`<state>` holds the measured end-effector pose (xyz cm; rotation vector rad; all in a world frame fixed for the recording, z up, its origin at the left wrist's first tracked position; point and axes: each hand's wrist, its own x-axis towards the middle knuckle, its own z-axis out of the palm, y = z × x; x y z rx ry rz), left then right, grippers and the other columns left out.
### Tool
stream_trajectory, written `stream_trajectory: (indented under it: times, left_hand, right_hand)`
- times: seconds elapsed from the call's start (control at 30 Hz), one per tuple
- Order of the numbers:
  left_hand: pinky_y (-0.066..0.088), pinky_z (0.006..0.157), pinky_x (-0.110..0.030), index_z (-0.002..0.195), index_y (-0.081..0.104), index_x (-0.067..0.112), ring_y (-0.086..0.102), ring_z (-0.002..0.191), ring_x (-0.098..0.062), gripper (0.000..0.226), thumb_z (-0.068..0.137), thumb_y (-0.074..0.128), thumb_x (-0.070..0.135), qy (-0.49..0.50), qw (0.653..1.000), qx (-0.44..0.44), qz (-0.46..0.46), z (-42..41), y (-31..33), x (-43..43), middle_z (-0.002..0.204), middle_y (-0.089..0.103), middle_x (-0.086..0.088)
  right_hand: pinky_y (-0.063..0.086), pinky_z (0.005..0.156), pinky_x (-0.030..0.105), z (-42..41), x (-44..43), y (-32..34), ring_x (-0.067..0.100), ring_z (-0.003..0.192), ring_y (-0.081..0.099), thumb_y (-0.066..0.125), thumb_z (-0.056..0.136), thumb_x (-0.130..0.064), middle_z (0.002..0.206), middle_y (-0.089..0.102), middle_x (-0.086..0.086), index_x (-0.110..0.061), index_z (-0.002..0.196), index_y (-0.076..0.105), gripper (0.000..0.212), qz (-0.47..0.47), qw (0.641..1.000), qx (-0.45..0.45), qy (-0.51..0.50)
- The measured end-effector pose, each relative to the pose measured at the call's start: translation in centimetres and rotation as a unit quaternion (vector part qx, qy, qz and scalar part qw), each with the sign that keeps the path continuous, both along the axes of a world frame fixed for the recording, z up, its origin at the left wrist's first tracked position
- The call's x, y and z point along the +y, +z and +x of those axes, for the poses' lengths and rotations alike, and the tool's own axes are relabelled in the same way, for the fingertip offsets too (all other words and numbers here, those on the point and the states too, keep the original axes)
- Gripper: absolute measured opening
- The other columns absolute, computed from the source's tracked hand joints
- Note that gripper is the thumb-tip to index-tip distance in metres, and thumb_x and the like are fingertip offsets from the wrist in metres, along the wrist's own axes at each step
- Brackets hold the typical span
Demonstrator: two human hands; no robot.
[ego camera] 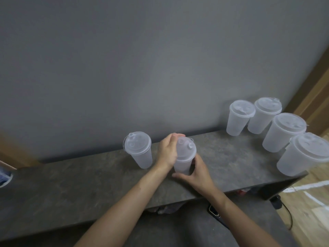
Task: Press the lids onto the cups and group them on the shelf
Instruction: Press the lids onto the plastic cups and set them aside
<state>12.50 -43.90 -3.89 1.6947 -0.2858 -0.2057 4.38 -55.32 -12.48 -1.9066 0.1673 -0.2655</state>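
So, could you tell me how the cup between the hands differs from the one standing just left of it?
The held cup is gripped low by the right hand, with the left hand over its lid; the left cup stands untouched. The held cup sits nearer the front edge of the shelf than the left cup. Both are frosted, lidded and upright.

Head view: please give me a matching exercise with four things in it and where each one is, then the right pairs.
1 left hand
2 right hand
3 single cup
4 four cups

a right end of the shelf
b round the base of the middle cup
c on the lid of the middle cup
d alone, left of the hands

Pairs: 1-c, 2-b, 3-d, 4-a
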Motion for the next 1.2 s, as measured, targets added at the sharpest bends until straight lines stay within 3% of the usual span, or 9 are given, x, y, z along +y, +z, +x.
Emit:
stream_trajectory:
  times: [0.13,0.3,0.47,0.67,0.8,0.9,0.97,1.1,1.2]
  left_hand:
    - [0.052,0.096,-0.039,0.094,0.074,0.025,0.069,0.103,-0.019,0.037,0.087,0.041,0.04,0.009,0.999,-0.003,0.031,0.1,0.2,-0.1,0.102,0.077,0.0]
    - [0.047,0.099,-0.028,0.101,0.073,0.028,0.067,0.108,-0.012,0.034,0.097,0.04,0.036,-0.153,0.985,-0.044,0.068,2.1,1.0,0.9,0.106,0.075,0.007]
    - [0.051,0.096,-0.034,0.092,0.072,0.036,0.068,0.102,-0.011,0.032,0.094,0.04,0.039,-0.046,0.997,-0.044,0.04,0.7,-0.1,0.2,0.098,0.075,0.017]
    - [0.046,0.09,-0.023,0.094,0.071,0.031,0.064,0.098,-0.007,0.028,0.093,0.044,0.038,-0.168,0.977,-0.048,0.123,2.5,1.5,1.0,0.101,0.073,0.011]
    - [0.044,0.084,-0.023,0.089,0.067,0.034,0.062,0.094,-0.007,0.026,0.098,0.043,0.032,-0.086,0.99,-0.047,0.104,1.2,0.6,0.6,0.094,0.07,0.018]
    - [0.042,0.082,-0.019,0.092,0.068,0.026,0.06,0.096,-0.007,0.027,0.105,0.045,0.02,-0.034,0.99,-0.06,0.126,0.7,0.9,0.4,0.096,0.069,0.016]
    - [0.042,0.084,-0.013,0.099,0.071,0.026,0.061,0.101,-0.007,0.024,0.103,0.047,0.025,-0.082,0.983,-0.062,0.149,1.6,1.3,0.8,0.101,0.071,0.015]
    - [0.047,0.096,-0.029,0.101,0.073,0.025,0.066,0.104,-0.011,0.029,0.097,0.046,0.033,-0.147,0.985,-0.046,0.079,1.9,1.2,1.3,0.104,0.074,0.01]
    - [0.047,0.087,-0.022,0.097,0.071,0.027,0.065,0.097,-0.004,0.03,0.095,0.043,0.037,-0.075,0.995,-0.051,0.05,0.4,0.7,0.9,0.098,0.073,0.015]
  right_hand:
    - [0.054,0.102,0.032,-0.1,-0.1,-0.1,0.001,0.121,0.06,0.092,0.067,-0.052,0.132,0.063,-0.013,-0.03,0.139,0.05,0.086,-0.014,1.0,0.009,-0.005]
    - [0.055,0.099,0.03,-0.2,-0.4,-0.2,-0.003,0.116,0.061,0.091,0.073,-0.042,0.126,0.066,-0.014,-0.027,0.135,0.055,0.073,-0.023,1.0,0.006,0.002]
    - [0.052,0.099,0.024,-0.1,-0.1,0.0,0.001,0.121,0.059,0.091,0.067,-0.055,0.132,0.061,-0.013,-0.038,0.137,0.046,0.086,-0.008,1.0,0.003,-0.007]
    - [0.056,0.099,0.031,-0.2,-0.4,-0.1,0.001,0.117,0.062,0.09,0.074,-0.039,0.127,0.065,-0.012,-0.03,0.135,0.053,0.071,-0.033,0.999,0.003,0.015]
    - [0.052,0.093,0.017,-0.2,0.0,-0.2,-0.003,0.116,0.058,0.093,0.068,-0.048,0.127,0.059,-0.015,-0.035,0.134,0.046,0.083,-0.029,0.999,-0.002,-0.017]
    - [0.055,0.093,0.022,-0.2,0.0,-0.2,-0.002,0.112,0.06,0.093,0.067,-0.048,0.124,0.061,-0.015,-0.038,0.13,0.046,0.079,-0.029,0.999,0.001,-0.022]
    - [0.056,0.096,0.028,-0.2,-0.1,-0.3,0.0,0.115,0.061,0.091,0.069,-0.044,0.125,0.063,-0.013,-0.037,0.132,0.047,0.077,-0.041,0.999,-0.005,-0.013]
    - [0.055,0.099,0.031,-0.2,-0.1,-0.5,0.003,0.12,0.06,0.09,0.07,-0.044,0.129,0.062,-0.011,-0.032,0.138,0.047,0.081,-0.038,0.999,-0.013,-0.006]
    - [0.052,0.098,0.024,-0.3,0.1,-0.2,0.001,0.121,0.058,0.092,0.066,-0.051,0.131,0.06,-0.013,-0.038,0.137,0.043,0.087,-0.017,1.0,-0.016,-0.015]
